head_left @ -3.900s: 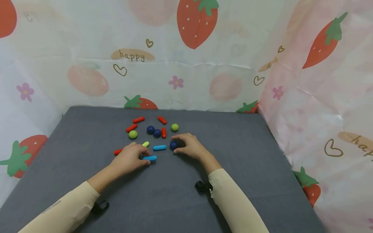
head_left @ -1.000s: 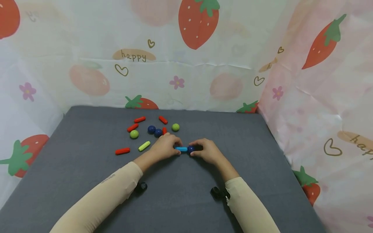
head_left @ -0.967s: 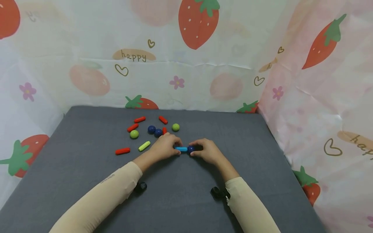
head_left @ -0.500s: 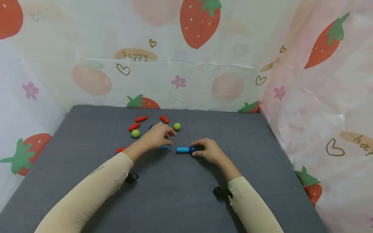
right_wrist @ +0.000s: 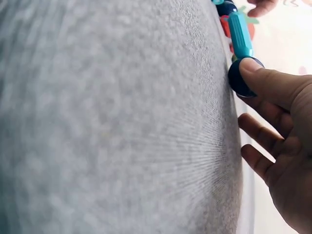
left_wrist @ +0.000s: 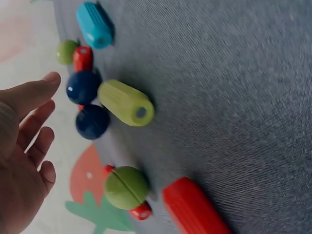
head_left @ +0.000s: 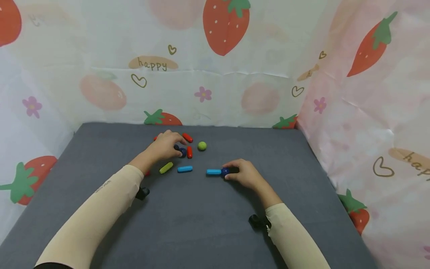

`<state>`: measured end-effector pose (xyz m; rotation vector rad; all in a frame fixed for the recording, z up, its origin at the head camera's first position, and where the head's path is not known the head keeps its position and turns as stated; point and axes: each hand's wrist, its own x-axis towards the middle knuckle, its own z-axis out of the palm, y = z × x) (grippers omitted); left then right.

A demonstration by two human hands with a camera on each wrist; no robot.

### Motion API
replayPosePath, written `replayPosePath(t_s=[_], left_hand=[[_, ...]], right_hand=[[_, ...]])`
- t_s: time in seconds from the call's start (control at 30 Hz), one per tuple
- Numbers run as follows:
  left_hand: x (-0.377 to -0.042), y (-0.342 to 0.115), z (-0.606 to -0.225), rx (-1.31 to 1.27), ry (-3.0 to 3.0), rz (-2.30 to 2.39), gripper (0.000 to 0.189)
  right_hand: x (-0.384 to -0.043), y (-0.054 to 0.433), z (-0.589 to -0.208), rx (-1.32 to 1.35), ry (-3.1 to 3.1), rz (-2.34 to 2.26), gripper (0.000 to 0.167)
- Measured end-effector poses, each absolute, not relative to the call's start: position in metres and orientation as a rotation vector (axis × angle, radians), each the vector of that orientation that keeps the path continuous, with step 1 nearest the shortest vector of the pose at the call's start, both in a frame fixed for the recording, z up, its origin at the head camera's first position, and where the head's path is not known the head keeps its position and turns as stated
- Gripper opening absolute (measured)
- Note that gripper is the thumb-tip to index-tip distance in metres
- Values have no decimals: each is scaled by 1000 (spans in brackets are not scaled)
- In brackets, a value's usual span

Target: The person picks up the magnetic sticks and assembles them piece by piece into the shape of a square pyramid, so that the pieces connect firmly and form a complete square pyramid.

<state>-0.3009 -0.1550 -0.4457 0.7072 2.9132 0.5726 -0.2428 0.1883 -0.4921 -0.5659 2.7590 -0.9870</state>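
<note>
My right hand [head_left: 246,176] pinches a dark blue ball [right_wrist: 236,79] between thumb and fingers. A light blue ridged rod [head_left: 213,172] sits end-on against that ball and points left. My left hand [head_left: 162,146] is over the back of the table with thumb and fingers apart, nothing between them. Its fingertips are close by two more dark blue balls [left_wrist: 92,122], which lie side by side. In the left wrist view, a yellow-green rod [left_wrist: 124,102] with a metal dot in its end lies near those balls. The left hand and forearm partly hide several pieces in the head view.
A second light blue rod [head_left: 184,169] lies between the hands. Behind it are an upright-lying red rod [head_left: 189,152], another red rod [head_left: 187,137] and a green ball [head_left: 202,146]. Another green ball [left_wrist: 126,187] and a red rod [left_wrist: 192,207] show in the left wrist view. A strawberry-print curtain [head_left: 221,82] borders the grey table.
My left hand has let go of the light blue rod, now at the right hand's ball, and moved back and left to the dark blue balls. The right hand keeps its ball, slightly further right.
</note>
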Motion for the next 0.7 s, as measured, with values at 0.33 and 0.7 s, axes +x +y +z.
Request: replayPosePath(t_s=[0.33, 0.7], left_hand=[[-316, -162, -466, 637, 2882, 602, 45], [-323, -161, -472, 694, 2853, 541, 44]], right_hand=[[-246, 193, -496, -551, 2753, -1006, 39], [-245, 192, -497, -521, 2746, -1057, 38]])
